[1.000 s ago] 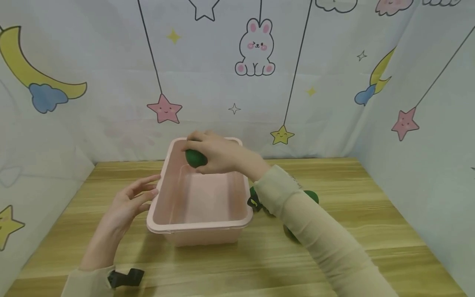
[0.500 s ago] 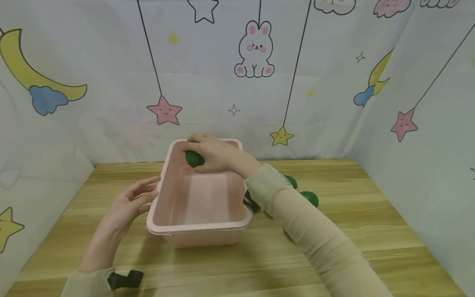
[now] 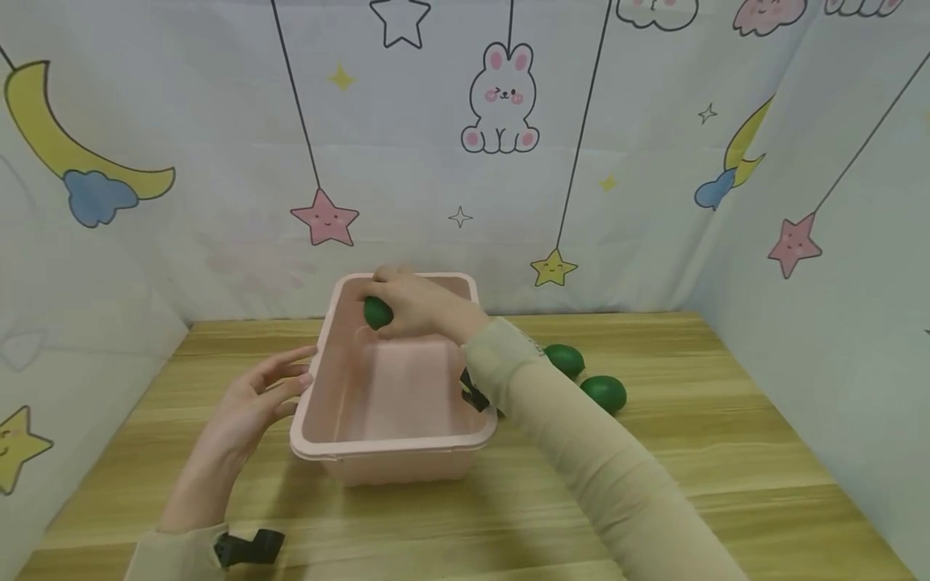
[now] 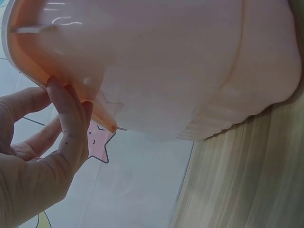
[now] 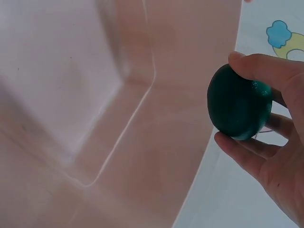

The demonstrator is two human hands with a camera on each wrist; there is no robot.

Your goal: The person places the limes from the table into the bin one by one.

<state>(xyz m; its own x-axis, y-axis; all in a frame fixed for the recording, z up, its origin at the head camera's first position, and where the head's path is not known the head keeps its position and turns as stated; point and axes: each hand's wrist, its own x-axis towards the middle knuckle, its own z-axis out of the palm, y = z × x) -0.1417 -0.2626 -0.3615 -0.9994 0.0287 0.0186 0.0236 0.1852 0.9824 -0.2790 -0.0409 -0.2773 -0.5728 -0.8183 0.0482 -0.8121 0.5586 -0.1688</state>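
Observation:
My right hand [image 3: 417, 305] grips a dark green egg-shaped object [image 3: 378, 313] over the far left part of a pink plastic bin [image 3: 392, 443]. In the right wrist view, thumb and fingertips pinch the smooth object [image 5: 237, 102] from opposite sides, beside the bin's inner wall [image 5: 161, 137]. My left hand [image 3: 250, 403] touches the outside of the bin's left rim with its fingertips, which the left wrist view shows just under the lip [image 4: 35, 71]. No object is seen on the visible part of the bin's floor.
Two more green egg-shaped objects [image 3: 605, 393] lie on the wooden table [image 3: 697, 500], right of the bin; the right sleeve [image 3: 581, 436] partly covers one of them. A white cloth [image 3: 407, 161] with cartoon prints stands behind and at both sides of the table.
My right hand stays over the bin with the green object, while the right forearm shifts left, uncovering green objects on the table. The left hand keeps its place at the rim.

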